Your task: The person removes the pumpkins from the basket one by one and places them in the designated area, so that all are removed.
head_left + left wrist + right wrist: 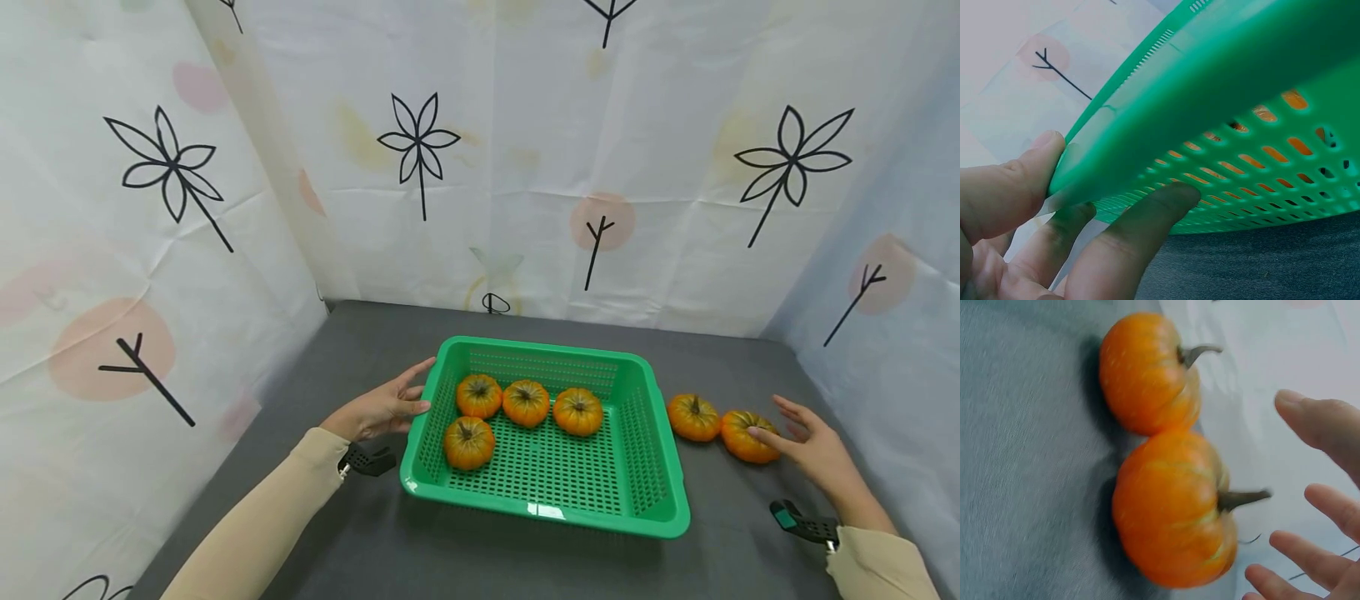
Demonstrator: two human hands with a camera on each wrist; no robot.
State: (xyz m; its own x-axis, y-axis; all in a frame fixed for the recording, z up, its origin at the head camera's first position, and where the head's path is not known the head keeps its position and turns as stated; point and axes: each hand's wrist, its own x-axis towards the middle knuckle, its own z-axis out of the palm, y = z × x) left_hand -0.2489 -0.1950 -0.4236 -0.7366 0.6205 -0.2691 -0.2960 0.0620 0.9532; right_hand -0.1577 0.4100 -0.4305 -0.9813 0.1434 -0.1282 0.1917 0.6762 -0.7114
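A green plastic basket (555, 518) with slotted walls holds several small orange pumpkins (526, 403), grouped toward its left side. My left hand (386, 410) is at the basket's left edge; in the left wrist view its thumb lies against the rim (1141, 112) and its fingers (1147, 225) reach under it to the slotted wall. Right of the basket, two more pumpkins sit side by side on the table, a nearer-to-basket one (693, 417) and an outer one (749, 437). My right hand (813, 442) hovers beside the outer pumpkin, fingers spread, holding nothing; the right wrist view shows a gap between them.
A dark grey cloth-covered table (465, 554) lies under everything. White printed fabric (525, 167) hangs at the back and along both sides, close to the right arm. Each wrist carries a black strap device (806, 525).
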